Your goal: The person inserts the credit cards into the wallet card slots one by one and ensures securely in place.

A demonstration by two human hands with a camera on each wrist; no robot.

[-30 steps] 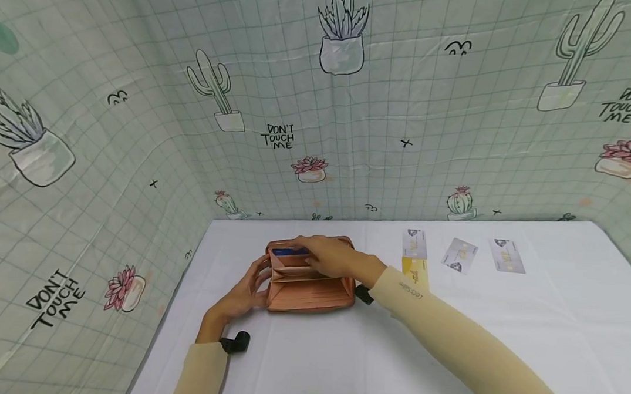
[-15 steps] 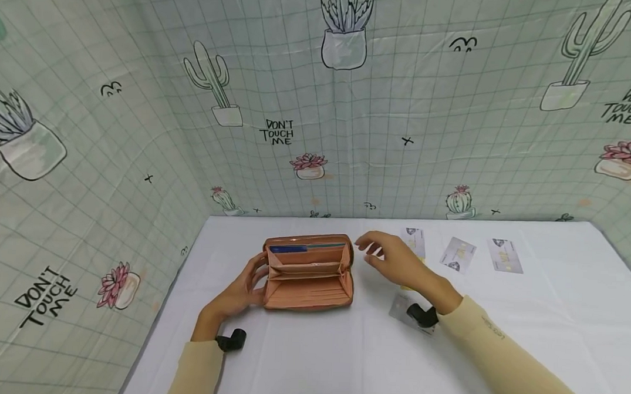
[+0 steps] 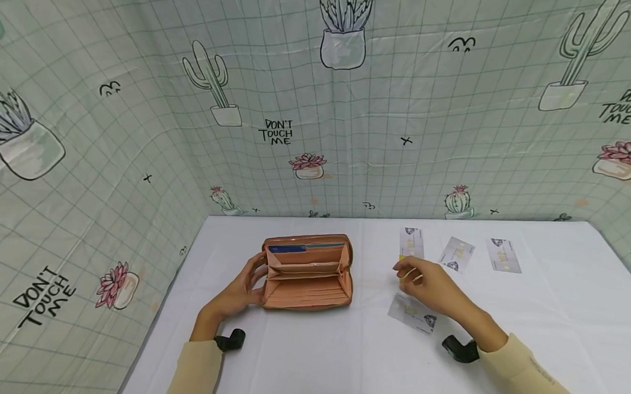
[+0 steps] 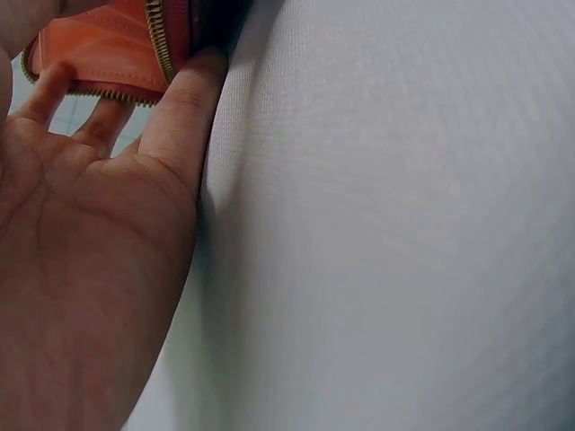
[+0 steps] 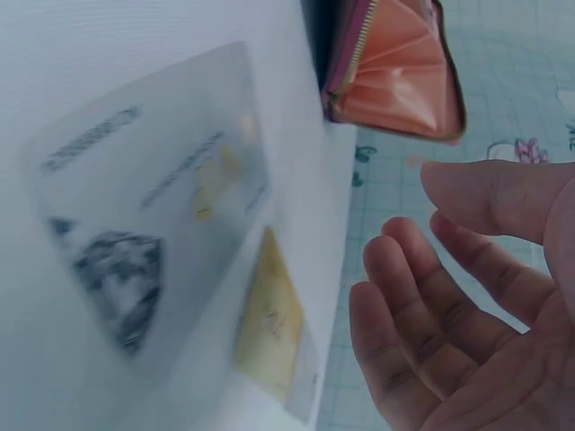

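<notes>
A tan zip-around wallet lies spread wide on the table, its inner pockets facing up. Tucked in its back slot are a blue card and a thin teal edge. My left hand holds the wallet's left end, thumb low and fingers along the side. To the right, my right hand hovers over a yellow card with loosely bent fingers, nothing between them. In the head view the hand covers most of that card. A grey card lies just nearer than the hand.
Further grey cards lie toward the back: one beside the yellow card, another tilted, and a third farthest right. A patterned cloth hangs behind the white table.
My right hand has left the wallet and moved right, over the cards. The blue and teal cards in the wallet and the nearest grey card are uncovered. My left hand stays at the wallet.
</notes>
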